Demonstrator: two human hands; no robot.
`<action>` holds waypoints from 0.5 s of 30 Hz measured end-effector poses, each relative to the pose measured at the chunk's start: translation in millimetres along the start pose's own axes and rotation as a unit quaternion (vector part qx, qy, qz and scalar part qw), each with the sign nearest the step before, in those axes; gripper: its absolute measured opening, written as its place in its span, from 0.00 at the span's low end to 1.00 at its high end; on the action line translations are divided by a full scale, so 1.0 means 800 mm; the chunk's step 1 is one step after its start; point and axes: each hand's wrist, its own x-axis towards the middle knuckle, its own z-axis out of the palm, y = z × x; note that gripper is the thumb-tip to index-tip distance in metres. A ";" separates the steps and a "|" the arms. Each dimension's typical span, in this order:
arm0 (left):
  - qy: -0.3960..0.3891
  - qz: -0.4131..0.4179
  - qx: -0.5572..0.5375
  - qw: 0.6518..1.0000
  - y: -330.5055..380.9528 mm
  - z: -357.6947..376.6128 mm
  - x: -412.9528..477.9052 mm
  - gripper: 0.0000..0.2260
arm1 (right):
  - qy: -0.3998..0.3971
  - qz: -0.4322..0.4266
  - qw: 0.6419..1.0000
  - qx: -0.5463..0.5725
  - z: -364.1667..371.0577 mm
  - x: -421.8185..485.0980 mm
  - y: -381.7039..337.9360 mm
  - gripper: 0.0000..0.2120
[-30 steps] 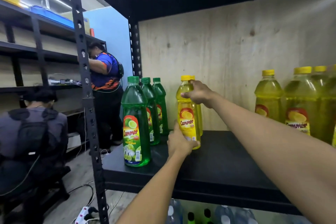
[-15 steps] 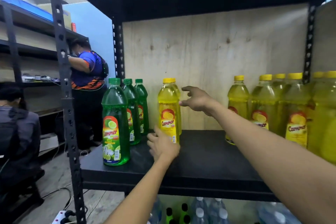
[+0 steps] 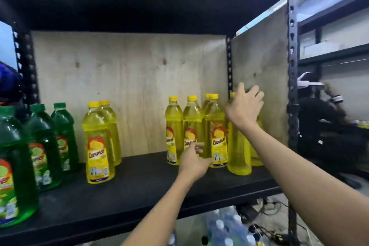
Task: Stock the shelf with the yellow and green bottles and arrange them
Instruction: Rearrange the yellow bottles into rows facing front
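Standing capped, yellow bottles (image 3: pixel 218 136) (yellow liquid), black shelf (image 3: pixel 139 189)

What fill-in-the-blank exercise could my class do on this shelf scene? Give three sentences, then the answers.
1. The green bottles stand at the ____ end of the shelf.
2. The right hand reaches the top of a bottle coloured ____.
3. The caps of the yellow bottles are coloured ____.

Answers: left; yellow; yellow
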 end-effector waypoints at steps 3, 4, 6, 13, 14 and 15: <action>-0.032 -0.007 0.008 0.999 0.016 0.037 0.000 0.26 | -0.112 0.046 0.985 0.126 0.004 0.016 0.027 0.29; -0.039 -0.005 0.015 0.999 0.021 0.047 0.000 0.27 | -0.149 0.051 0.972 0.176 0.004 0.017 0.035 0.28; -0.046 0.000 0.037 0.998 0.029 0.065 -0.004 0.33 | -0.168 0.056 0.958 0.225 -0.004 0.014 0.049 0.29; -0.028 0.048 0.002 0.998 0.043 0.136 -0.026 0.42 | -0.187 -0.061 0.974 0.110 -0.050 -0.033 0.044 0.45; -0.011 0.026 -0.017 0.999 0.046 0.143 -0.030 0.42 | -0.231 -0.077 0.962 0.124 -0.055 -0.040 0.042 0.44; 0.008 0.000 -0.024 1.000 0.048 0.146 -0.034 0.42 | -0.287 -0.093 0.944 0.132 -0.060 -0.047 0.039 0.43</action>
